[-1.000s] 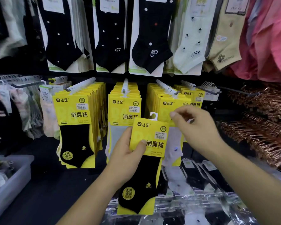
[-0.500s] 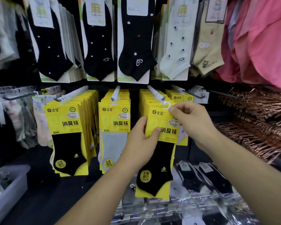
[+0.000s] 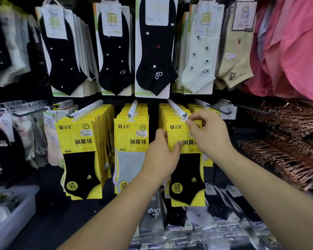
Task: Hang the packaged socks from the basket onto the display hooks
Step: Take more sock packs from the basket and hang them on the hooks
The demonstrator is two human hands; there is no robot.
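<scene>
our left grip (image 3: 161,159) pinches the left edge of the sock pack (image 3: 187,179), thumb on the yellow card's front, the other fingers curled behind it. our right grip (image 3: 209,137) pinches the pack's top edge, just beside the tip of the display hook (image 3: 176,109) (the fingers cover the hanger loop, so we cannot tell whether it is over the tip). the pack stands upright between both grips, in front of the yellow packs (image 3: 163,113) already on that hook, its black sock hanging below the grips. a grey bin (image 3: 20,213) sits low at the left.
</scene>
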